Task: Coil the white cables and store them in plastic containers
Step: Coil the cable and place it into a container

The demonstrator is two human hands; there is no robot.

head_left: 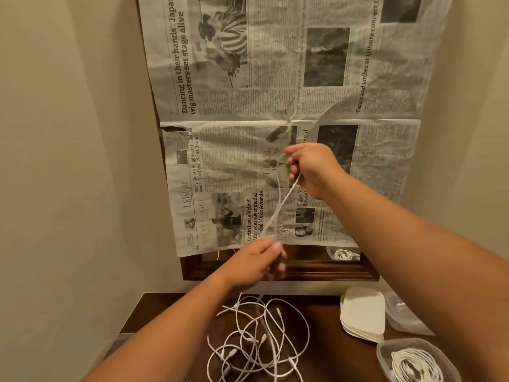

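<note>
1. Two hands are up in front of the wall, and both are on one white cable (286, 200).
2. The right grip (312, 168) is the higher of the two. Its fingers are curled round a loop of that cable, held out before the newspaper (248, 106).
3. The left grip (257, 261) is lower and nearer. Thumb and fingertips pinch the same cable, though the fingers are blurred.
4. Between the grips the cable runs as two strands close together. Its long axis slants from upper right down to lower left, well above the worktop (327, 351).
5. A faint strand drops from under the left grip toward the pile (256, 340). I cannot tell whether it is the same cable.
6. The pile is loose white cables tangled on the dark worktop, right under the hands. Several plug ends stick out, pointing every which way. I cannot count the cables in there.
7. I count two clear tubs at the right. The front tub (381, 354), in the lower right corner, holds one flat white coil (413, 365).
8. The back tub (405, 321) sits behind it at the right and shows only in part.
9. There is one stack of white lids (362, 312), just beside the back tub. How many lids are in it, I cannot tell.
10. Two newspaper sheets hang one above the other, headlines running up and down, over a wooden frame (303, 272).
</note>
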